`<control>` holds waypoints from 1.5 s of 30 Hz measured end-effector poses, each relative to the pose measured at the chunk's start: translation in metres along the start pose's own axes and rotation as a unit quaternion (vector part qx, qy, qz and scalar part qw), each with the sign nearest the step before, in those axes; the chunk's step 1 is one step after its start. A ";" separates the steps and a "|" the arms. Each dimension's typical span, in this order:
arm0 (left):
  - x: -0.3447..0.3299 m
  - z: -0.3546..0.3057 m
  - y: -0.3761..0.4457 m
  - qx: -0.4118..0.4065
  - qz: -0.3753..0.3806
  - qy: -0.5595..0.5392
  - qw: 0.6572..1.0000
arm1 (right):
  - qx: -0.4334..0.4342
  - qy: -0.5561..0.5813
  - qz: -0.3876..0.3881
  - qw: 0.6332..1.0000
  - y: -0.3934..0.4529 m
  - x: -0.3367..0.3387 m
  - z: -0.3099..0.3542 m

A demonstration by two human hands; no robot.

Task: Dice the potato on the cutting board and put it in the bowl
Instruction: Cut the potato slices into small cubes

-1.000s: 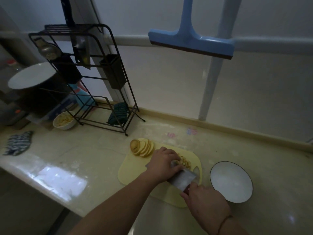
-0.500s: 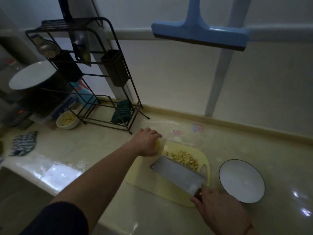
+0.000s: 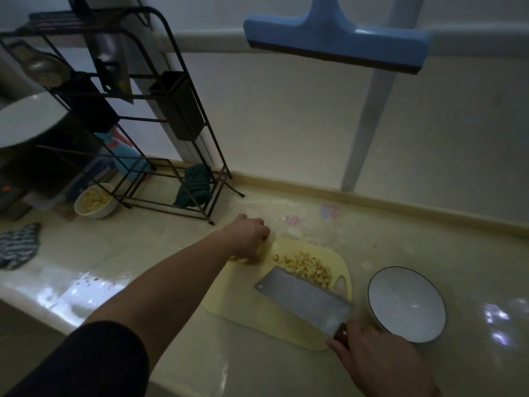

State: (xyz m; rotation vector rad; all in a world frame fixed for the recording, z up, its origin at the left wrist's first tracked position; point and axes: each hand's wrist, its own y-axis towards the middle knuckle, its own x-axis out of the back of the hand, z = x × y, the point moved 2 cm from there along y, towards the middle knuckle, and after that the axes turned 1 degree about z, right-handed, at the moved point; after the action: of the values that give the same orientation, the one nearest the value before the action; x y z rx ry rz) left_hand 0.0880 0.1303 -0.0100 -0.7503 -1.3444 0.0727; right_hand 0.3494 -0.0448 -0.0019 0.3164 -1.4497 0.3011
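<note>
A pale yellow cutting board lies on the counter. A heap of diced potato sits on its far right part. My left hand reaches to the board's far left corner, fingers curled over the stack of potato slices, which it mostly hides. My right hand grips the dark handle of a cleaver, whose wide blade lies tilted over the board, just in front of the dice. A white bowl with a dark rim stands right of the board, with nothing inside.
A black wire rack stands at the back left with a dark cloth at its foot. A small bowl of diced potato sits left of it. A striped cloth lies far left. A blue squeegee hangs above.
My left hand left the dice beside the blade and reached to the potato slices at the board's far left corner. The cleaver drew back toward me, uncovering the diced heap.
</note>
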 end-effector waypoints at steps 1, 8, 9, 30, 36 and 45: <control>-0.001 0.002 0.001 -0.002 -0.005 -0.031 0.999 | -0.002 0.008 0.004 1.000 -0.001 -0.003 -0.002; 0.008 -0.001 0.001 -0.059 -0.014 -0.070 0.996 | 0.018 0.009 0.069 0.997 0.000 0.007 0.001; 0.011 -0.004 0.002 -0.065 -0.004 -0.063 0.996 | 0.022 0.000 0.079 0.997 -0.001 0.005 0.001; -0.064 0.014 -0.099 0.229 -0.274 -0.488 0.797 | 0.013 0.034 -0.011 0.999 -0.010 -0.002 0.002; -0.105 -0.003 -0.104 0.200 -0.230 -0.426 0.852 | 0.001 -0.014 -0.003 1.000 -0.017 0.001 0.004; -0.055 -0.062 -0.077 -0.082 -0.295 -0.274 0.912 | -0.041 0.014 -0.011 0.999 -0.019 0.013 0.010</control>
State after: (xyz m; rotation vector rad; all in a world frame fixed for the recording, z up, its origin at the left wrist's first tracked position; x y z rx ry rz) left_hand 0.1013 0.0180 -0.0184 -0.4406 -2.0917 -0.3412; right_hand 0.3487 -0.0664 0.0111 0.2602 -1.4263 0.2256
